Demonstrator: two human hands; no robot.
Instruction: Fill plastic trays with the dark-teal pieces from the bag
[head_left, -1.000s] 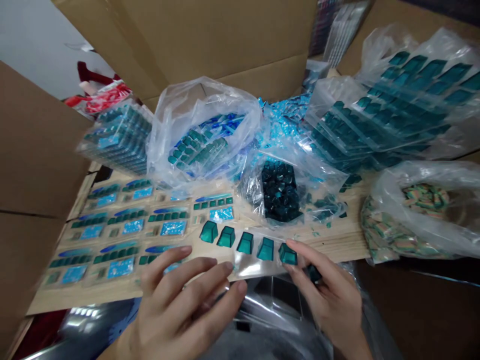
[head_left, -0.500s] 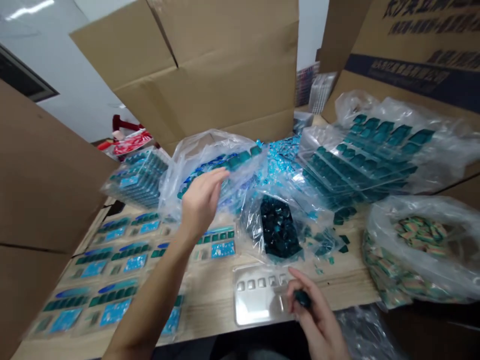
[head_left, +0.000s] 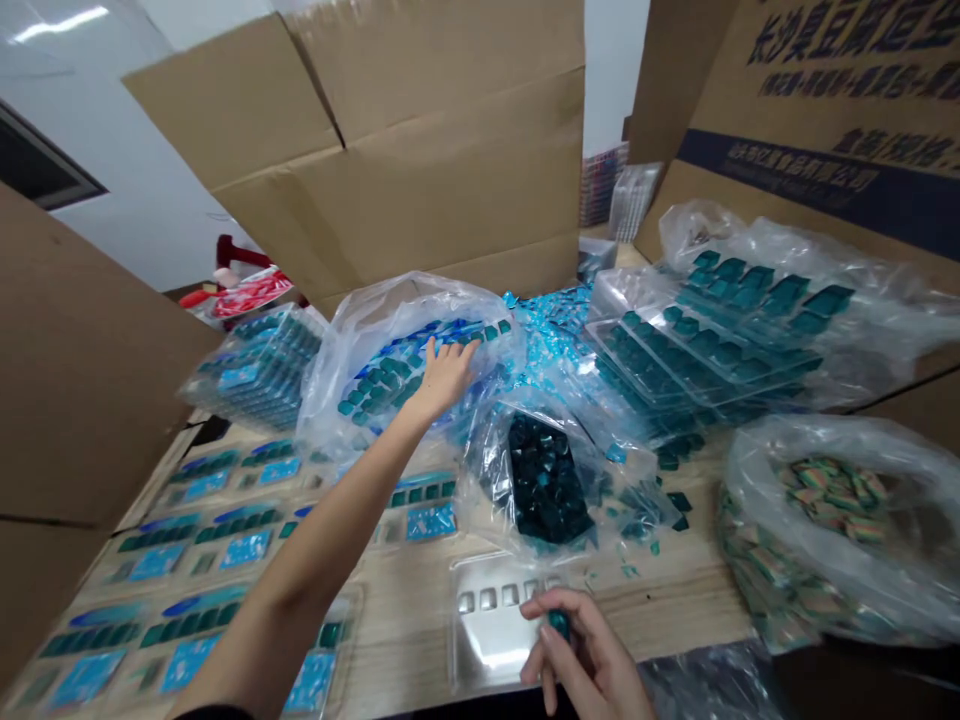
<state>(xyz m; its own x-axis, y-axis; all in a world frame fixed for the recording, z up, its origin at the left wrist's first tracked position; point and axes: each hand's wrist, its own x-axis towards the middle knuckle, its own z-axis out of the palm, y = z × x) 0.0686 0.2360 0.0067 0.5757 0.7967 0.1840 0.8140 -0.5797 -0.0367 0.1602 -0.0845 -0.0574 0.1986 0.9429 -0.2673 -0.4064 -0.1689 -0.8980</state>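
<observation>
Left hand (head_left: 442, 375), fingers splayed, is in the clear plastic bag (head_left: 375, 325) of teal pieces; right hand (head_left: 581, 655) fingers clamp a small teal plastic block (head_left: 559, 625). Snagging that bag could dump everything.

cardboard box (head_left: 420, 150) behind; striped sweets bag (head_left: 832, 520) right; red packet (head_left: 251, 290) far left
</observation>
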